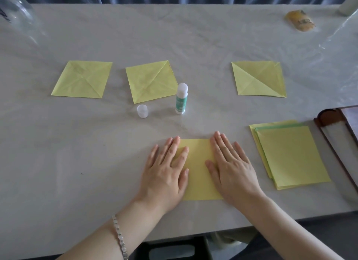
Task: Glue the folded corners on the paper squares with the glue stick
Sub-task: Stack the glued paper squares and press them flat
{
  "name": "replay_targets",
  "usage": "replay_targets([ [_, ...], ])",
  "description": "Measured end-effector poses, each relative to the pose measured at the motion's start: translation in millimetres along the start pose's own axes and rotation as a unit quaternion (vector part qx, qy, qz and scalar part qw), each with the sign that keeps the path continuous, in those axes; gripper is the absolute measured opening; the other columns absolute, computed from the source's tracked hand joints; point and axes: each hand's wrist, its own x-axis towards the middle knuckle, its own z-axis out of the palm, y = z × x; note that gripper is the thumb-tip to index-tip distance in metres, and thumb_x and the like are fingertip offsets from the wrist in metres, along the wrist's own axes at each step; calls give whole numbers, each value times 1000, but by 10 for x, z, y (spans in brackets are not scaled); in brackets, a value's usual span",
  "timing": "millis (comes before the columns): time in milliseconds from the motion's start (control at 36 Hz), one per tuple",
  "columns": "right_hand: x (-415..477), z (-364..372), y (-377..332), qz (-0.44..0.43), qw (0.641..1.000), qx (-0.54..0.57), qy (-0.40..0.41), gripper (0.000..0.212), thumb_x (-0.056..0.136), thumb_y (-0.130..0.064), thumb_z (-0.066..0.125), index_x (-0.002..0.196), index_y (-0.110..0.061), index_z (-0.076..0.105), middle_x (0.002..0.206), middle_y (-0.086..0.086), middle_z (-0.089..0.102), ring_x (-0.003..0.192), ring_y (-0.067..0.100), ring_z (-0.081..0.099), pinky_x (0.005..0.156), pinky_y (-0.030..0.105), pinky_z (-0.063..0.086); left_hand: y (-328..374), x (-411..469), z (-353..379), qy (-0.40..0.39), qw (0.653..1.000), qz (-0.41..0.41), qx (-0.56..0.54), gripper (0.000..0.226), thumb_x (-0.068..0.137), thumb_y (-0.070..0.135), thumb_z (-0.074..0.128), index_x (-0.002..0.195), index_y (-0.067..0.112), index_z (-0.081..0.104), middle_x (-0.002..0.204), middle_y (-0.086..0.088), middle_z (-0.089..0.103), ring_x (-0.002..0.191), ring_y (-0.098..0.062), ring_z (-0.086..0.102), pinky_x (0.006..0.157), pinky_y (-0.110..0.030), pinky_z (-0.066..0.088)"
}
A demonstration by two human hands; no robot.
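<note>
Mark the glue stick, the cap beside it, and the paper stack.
glue stick (181, 102): head view, green label.
cap (143, 111): head view, side wall.
paper stack (292, 155): head view, top sheet.

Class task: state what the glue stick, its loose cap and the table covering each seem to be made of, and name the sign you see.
Glue stick: likely smooth plastic tube, white with a green printed label. Cap: translucent, slightly frosted plastic; light shows through. Table covering: probably thin plastic sheeting or cloth, matte grey, finely wrinkled.

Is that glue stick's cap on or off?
Off. The glue stick stands upright with its white tip bare, and the clear cap sits apart beside it.
</note>
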Motion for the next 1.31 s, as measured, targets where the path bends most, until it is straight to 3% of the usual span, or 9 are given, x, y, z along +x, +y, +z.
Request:
replay_targets([
  [167, -14, 21, -181, 9, 999, -14, 51, 52, 92, -30, 30, 126, 1, 53, 131, 14, 54, 125, 26, 48, 110, 34, 11, -9, 0, 31, 18, 1000, 5, 0, 49, 86, 32, 37, 119, 9, 65, 134, -17, 54, 122, -32, 54, 102, -44, 27],
  [278, -188, 96, -415, -92, 995, 21, 27, 47, 97, -23, 25, 126, -3, 55, 134, 10, 52, 126, 22, 47, 108, 31, 22, -17, 0, 52, 32, 999, 9, -2, 47, 86, 28, 37, 117, 8, 66, 132, -17, 56, 119, -33, 56, 100, -45, 28],
  [361, -271, 97, -381, -110, 993, 32, 12, 55, 101, -26, 11, 126, -5, 55, 135, 8, 51, 128, 19, 44, 110, 31, 20, -16, 2, 50, 26, 1000, 8, 3, 48, 86, 27, 36, 120, 9, 64, 134, -16, 54, 122, -31, 54, 101, -45, 29],
  [639, -407, 17, -73, -85, 996, 25, 11, 52, 101, -29, 15, 130, -5, 51, 139, 6, 45, 130, 14, 39, 112, 25, 18, 6, -5, 17, -1, 1000, 3, 17, 51, 85, 29, 36, 124, 8, 61, 137, -16, 51, 126, -31, 50, 102, -48, 28],
  [750, -473, 15, 97, -68, 997, 23, 15, 48, 100, -28, 17, 133, -5, 44, 141, 4, 39, 132, 11, 33, 113, 25, 18, 16, -9, 16, 0, 999, 8, 31, 50, 85, 29, 35, 122, 8, 62, 136, -17, 52, 124, -32, 51, 104, -51, 36],
  [889, -491, 25, 126, -63, 997, 24, 39, 50, 101, -28, 16, 131, -5, 48, 140, 4, 42, 131, 13, 38, 112, 26, 20, 83, 7, 32, 21, 997, 21, 75, 49, 84, 21, 35, 119, 0, 63, 130, -22, 55, 120, -35, 55, 101, -50, 27],
  [1000, -491, 33, 103, -61, 996, 24, 62, 52, 100, -26, 16, 126, -4, 55, 136, 7, 49, 127, 17, 43, 109, 28, 24, 246, 11, 70, 27, 995, 90, 41, 50, 79, 9, 35, 119, 0, 63, 131, -16, 56, 120, -32, 55, 101, -41, 30],
  [1194, -490, 54, 112, -68, 995, 28, 66, 51, 100, -26, 16, 126, -4, 54, 136, 6, 47, 127, 17, 44, 109, 29, 25, 202, -174, 119, -52, 976, 213, 0, 49, 91, 25, 36, 135, 8, 51, 144, -6, 46, 134, -23, 41, 106, -40, 27],
  [1306, -492, 58, 111, -65, 996, 23, 64, 51, 101, -26, 17, 125, -4, 55, 136, 7, 49, 127, 17, 43, 108, 30, 26, 23, -223, 64, -86, 957, 276, 16, 44, 103, 30, 16, 138, 20, 41, 145, 1, 44, 136, -20, 37, 110, -38, 23],
])
